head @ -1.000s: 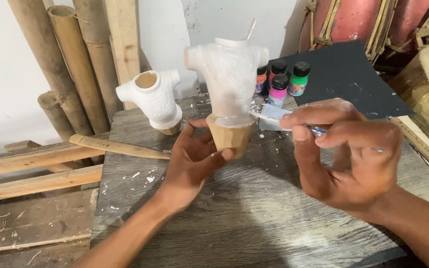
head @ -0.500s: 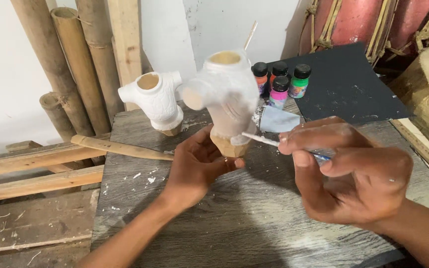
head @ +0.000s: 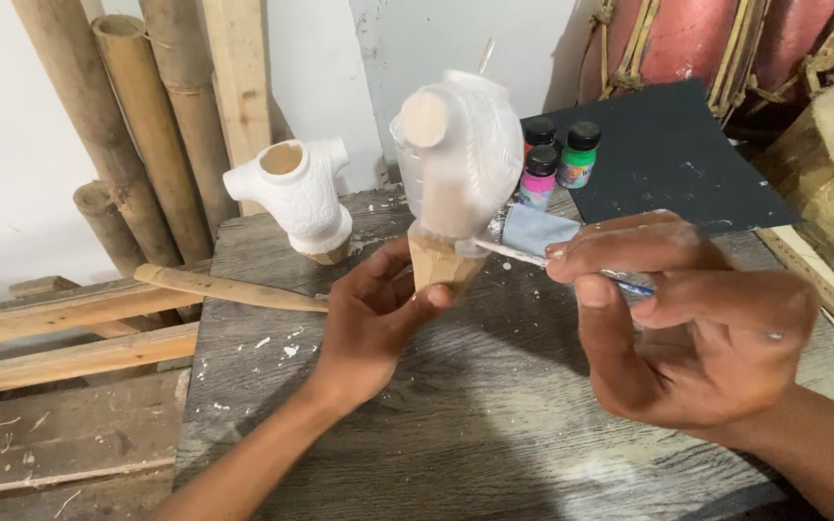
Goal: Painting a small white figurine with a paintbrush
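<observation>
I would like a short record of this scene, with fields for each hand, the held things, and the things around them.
left hand: grips the bare wooden base of the white torso figure, tilted
right hand: pinches a thin brush, tip at the figure's lower edge
second figure: white, upright on the table
paint bottles: behind the held figure
dark sheet: far right corner

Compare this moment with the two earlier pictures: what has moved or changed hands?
The left hand has turned the white torso carving on its bare wooden base, from front-on to side-on, an arm stub now facing the camera. The right hand keeps the brush near the lower edge. The second white carving and paint bottles stayed put.
</observation>
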